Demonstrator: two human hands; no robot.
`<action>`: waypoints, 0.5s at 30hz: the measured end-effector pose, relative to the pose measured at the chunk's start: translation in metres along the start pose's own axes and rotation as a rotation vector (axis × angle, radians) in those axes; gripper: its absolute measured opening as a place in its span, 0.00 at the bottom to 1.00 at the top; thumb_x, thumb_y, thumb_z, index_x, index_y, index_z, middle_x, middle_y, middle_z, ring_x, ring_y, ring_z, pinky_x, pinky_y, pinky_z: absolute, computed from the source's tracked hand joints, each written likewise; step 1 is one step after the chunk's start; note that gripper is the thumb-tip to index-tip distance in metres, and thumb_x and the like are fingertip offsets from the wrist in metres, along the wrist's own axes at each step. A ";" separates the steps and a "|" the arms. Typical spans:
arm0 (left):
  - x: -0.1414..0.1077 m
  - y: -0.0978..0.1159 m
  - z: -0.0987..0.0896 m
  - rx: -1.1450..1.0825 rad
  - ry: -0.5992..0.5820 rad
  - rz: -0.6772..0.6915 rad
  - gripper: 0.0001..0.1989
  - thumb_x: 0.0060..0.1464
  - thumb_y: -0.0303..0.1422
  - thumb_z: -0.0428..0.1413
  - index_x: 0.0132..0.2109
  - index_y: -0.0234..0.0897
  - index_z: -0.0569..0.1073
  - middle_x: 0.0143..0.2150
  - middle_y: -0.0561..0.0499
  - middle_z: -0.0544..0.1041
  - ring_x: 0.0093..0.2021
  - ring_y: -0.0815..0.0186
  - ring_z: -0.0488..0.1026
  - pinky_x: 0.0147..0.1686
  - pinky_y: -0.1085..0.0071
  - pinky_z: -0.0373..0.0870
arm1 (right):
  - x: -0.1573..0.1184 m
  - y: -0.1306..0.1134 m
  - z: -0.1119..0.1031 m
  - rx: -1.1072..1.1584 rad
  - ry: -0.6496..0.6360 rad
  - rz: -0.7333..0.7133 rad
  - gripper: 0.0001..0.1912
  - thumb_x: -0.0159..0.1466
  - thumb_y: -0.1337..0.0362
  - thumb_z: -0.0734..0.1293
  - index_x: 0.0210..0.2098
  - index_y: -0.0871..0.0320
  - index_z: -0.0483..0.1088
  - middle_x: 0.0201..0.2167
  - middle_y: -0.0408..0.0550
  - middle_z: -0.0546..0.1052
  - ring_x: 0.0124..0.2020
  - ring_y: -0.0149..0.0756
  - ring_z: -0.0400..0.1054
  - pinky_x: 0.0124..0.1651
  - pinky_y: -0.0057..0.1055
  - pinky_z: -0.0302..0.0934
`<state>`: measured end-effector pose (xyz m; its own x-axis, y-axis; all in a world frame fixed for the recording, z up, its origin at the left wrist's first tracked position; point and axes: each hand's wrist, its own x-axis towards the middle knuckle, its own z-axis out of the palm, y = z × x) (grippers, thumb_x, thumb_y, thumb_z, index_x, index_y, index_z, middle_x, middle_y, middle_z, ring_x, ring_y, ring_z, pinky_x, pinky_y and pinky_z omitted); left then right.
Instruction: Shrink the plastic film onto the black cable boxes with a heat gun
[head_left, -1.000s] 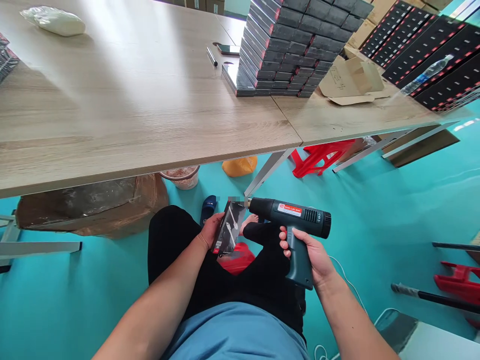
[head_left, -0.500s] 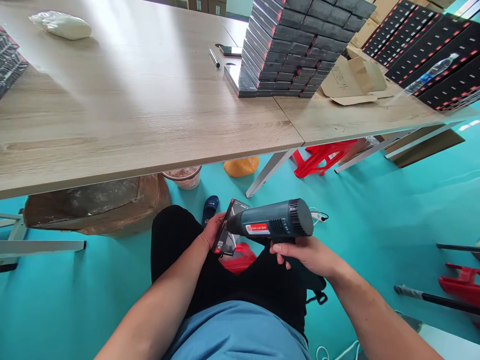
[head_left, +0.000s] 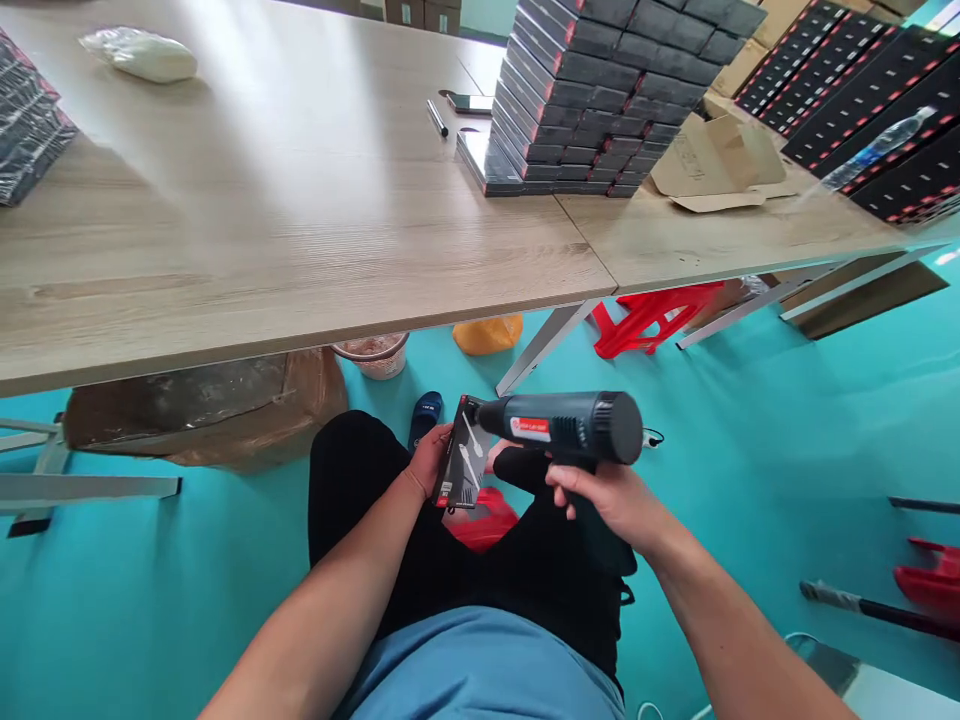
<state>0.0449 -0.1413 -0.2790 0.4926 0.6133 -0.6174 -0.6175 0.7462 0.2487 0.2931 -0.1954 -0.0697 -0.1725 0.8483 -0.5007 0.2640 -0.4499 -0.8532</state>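
Observation:
My left hand (head_left: 430,460) holds a thin black box (head_left: 463,460) by its left edge, over my lap. White pictures and red marks show on the box. The fingers of my right hand (head_left: 600,497) are wrapped round the handle of a dark heat gun (head_left: 574,425) with a red and white label. Its nozzle points left, at the upper right part of the box, close to its surface; whether they touch I cannot tell.
A wooden table (head_left: 300,240) stands in front, bearing a tall stack of black boxes (head_left: 585,110), a pen (head_left: 437,118), a phone (head_left: 472,104) and flattened cardboard (head_left: 712,165). Underneath are a basket (head_left: 379,360), an orange bag (head_left: 487,334) and a red stool (head_left: 652,315).
The heat gun has swung to a more level pose and moved slightly up and right. More of the box's face now shows. The view has shifted slightly.

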 end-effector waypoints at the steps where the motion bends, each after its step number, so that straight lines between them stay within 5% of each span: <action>1: 0.001 0.000 -0.001 0.001 -0.005 -0.001 0.21 0.59 0.43 0.55 0.48 0.30 0.80 0.34 0.40 0.83 0.34 0.48 0.82 0.37 0.55 0.78 | 0.002 -0.002 -0.001 0.042 0.013 -0.018 0.11 0.60 0.55 0.73 0.36 0.56 0.80 0.30 0.47 0.80 0.30 0.39 0.71 0.30 0.33 0.69; 5: 0.005 -0.001 -0.006 0.001 -0.007 0.005 0.22 0.58 0.44 0.55 0.49 0.30 0.80 0.35 0.39 0.83 0.36 0.48 0.82 0.38 0.56 0.78 | 0.007 -0.012 -0.006 0.145 -0.018 -0.042 0.14 0.61 0.55 0.74 0.40 0.57 0.81 0.35 0.49 0.81 0.32 0.40 0.73 0.31 0.32 0.70; 9: 0.005 -0.002 -0.006 0.006 0.010 0.023 0.22 0.59 0.44 0.55 0.49 0.31 0.79 0.34 0.39 0.83 0.35 0.49 0.82 0.37 0.56 0.78 | 0.009 -0.013 -0.014 0.132 0.158 0.015 0.14 0.60 0.53 0.74 0.36 0.59 0.80 0.29 0.49 0.80 0.31 0.39 0.73 0.30 0.31 0.70; 15: 0.004 -0.002 -0.004 0.015 0.011 0.021 0.22 0.58 0.44 0.56 0.48 0.30 0.79 0.35 0.38 0.83 0.35 0.49 0.82 0.37 0.56 0.78 | 0.012 -0.013 -0.009 0.160 -0.066 -0.017 0.12 0.61 0.57 0.74 0.39 0.58 0.80 0.34 0.49 0.81 0.31 0.38 0.73 0.29 0.31 0.70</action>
<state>0.0455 -0.1410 -0.2845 0.4727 0.6265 -0.6197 -0.6184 0.7369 0.2732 0.2966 -0.1772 -0.0632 -0.2385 0.8382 -0.4904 0.1066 -0.4793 -0.8712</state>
